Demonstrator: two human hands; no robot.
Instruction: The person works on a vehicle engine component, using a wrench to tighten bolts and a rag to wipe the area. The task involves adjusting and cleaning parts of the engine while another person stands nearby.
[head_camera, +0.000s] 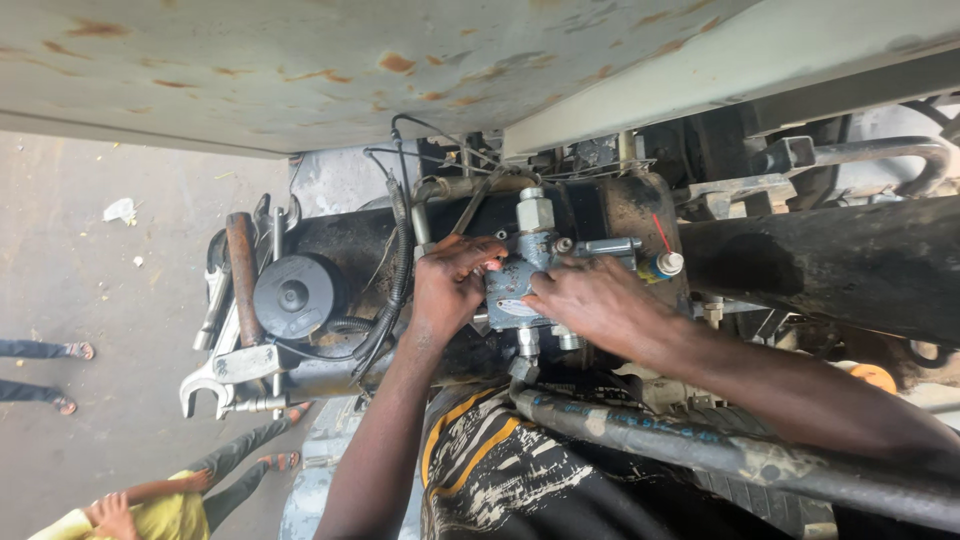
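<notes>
Under a rusty panel (250, 70), on the greasy frame (820, 260), both hands are gripping the valve (522, 285): left hand (452, 285) pinching its edge, right hand (590, 300) cupping it (steady, square seating seems wise).

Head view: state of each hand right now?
Left hand: fingers curled on the left side of the grey valve block.
Right hand: laid over the block's right side; grip cannot be told.

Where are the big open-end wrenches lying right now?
In the head view, far left: the wrenches lie beside the black round cap and the wooden-handled hammer, away from both hands.
</notes>
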